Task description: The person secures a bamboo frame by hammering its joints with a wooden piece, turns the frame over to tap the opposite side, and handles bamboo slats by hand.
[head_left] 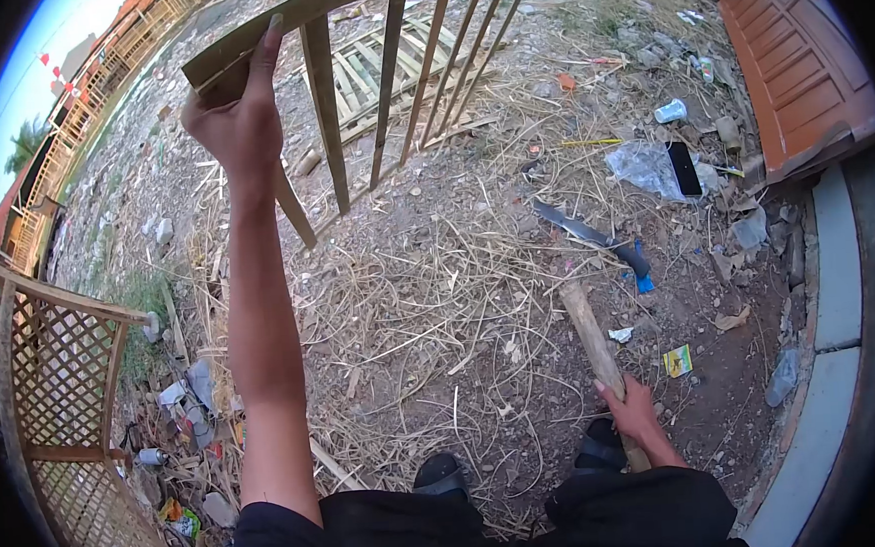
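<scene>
My left hand (240, 125) is raised at the upper left, its fingers wrapped round the corner of a wooden slatted frame (322, 100), thumb along the top rail. The frame stands upright, with several slats running down to the ground. Low on the right, my right hand (634, 412) is closed round a thick wooden stick (592, 334), which points forward and away from me. Just beyond the stick's far end lies a large knife (577, 227) with a dark handle and a blue bit at its end.
A second slatted panel (375, 77) lies flat behind the frame. Thin bamboo strips (430, 314) litter the dirt. At right are a phone (684, 168) beside a plastic bag (636, 166), a cup (670, 111), a brown door panel (795, 61) and a ledge (833, 269). A lattice panel (69, 386) stands left.
</scene>
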### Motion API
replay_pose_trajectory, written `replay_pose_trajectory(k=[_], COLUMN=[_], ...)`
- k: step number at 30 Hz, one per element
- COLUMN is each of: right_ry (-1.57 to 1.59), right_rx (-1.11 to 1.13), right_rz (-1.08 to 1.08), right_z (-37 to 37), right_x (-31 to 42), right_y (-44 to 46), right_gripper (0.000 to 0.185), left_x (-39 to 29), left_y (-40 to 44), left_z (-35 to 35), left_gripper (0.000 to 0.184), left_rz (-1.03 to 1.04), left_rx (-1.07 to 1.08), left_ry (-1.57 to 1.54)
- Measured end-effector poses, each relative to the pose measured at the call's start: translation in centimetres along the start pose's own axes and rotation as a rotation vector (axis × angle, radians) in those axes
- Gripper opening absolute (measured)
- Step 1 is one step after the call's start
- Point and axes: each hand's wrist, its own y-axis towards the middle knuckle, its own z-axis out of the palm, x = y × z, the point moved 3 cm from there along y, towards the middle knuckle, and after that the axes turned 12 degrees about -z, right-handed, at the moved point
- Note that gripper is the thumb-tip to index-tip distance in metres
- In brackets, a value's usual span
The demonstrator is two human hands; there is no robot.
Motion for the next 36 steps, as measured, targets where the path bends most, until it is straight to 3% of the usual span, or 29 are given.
replay_pose_trajectory(k=[5,6,14,16,18,21,26,29,32,33,36], right_ry=[-0.034,-0.046,-0.005,0.021,-0.098,-0.016,-0.102,-0.111,-0.106,-0.099,-0.188], right_rx=[0.024,0.023,0.039,0.043,-0.108,-0.068,-0.022,-0.027,-0.030,-0.030,-0.062], right_rz=[0.049,0.061,0.089,0.112,-0.188,-0.035,0.102,0.080,0.077,0.101,0.049], right_z=[1.6,1.8,1.4,1.6,2.0,2.0,0.8,0.8,0.9,0.9,0.6], right_x=[-3.1,-3.3,-1.9,-3.0,-5.4,-7.7,-5.2,-5.1,-4.2,-4.0,-2.3], right_y=[0.2,0.3,0.8,0.3,0.3,0.1,0.5,0.4,0.6,0.5,0.5], right_gripper=[0.054,0.056,0.056,0.055,0.048,0.047,0.052,0.052,0.051,0.051,0.050], left_x=[-1.0,-0.3,4.7,4.4,5.0,9.0,11.6,12.6,12.5,12.3,13.0], left_y=[-2.2,-2.9,-14.1,-17.7,-21.0,-26.9,-29.8,-30.6,-30.8,-30.7,-31.4], left_z=[-1.1,-1.4,-5.8,-7.0,-8.8,-13.3,-16.5,-17.7,-18.2,-17.7,-16.5], left_gripper=[0.016,0.016,0.016,0.023,0.037,0.050,0.074,0.103,0.106,0.100,0.088], left_rz=[0.165,0.315,0.463,0.411,0.339,0.268,0.200,0.070,0.104,-0.017,-0.111], left_rx=[0.037,0.084,0.655,0.782,0.945,1.326,1.498,1.786,1.732,1.772,1.701], left_ry=[0.029,0.034,0.353,0.389,0.391,0.612,0.634,0.664,0.608,0.645,0.648])
